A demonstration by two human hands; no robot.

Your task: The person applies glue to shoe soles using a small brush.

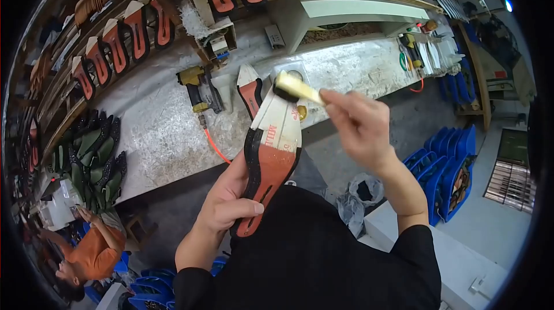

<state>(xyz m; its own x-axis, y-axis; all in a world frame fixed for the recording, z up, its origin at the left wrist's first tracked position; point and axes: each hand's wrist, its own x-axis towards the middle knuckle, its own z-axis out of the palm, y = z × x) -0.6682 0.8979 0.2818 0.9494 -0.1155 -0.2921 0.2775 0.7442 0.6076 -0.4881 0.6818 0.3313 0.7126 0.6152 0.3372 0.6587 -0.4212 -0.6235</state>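
My left hand [228, 203] grips a shoe insole [276, 163] by its narrow end, thumb across the slotted red part. Its wide white end bears red print and points away from me; black edging runs along the sides. A wood-handled brush [297, 86] is pinched in my right hand [363, 128], its dark bristles over the far tip of the white part. Behind it, another red and white insole [250, 93] lies on the bench. A small yellowish round object [302, 112] shows just beside the held piece.
On the worktable [161, 142] lies a yellow-black air tool [199, 90] with an orange hose. Red insoles [135, 33] hang along the racks. Green and black pieces [92, 154] are heaped at left, near a person in orange [95, 252]. Blue bins [444, 171] stand at right.
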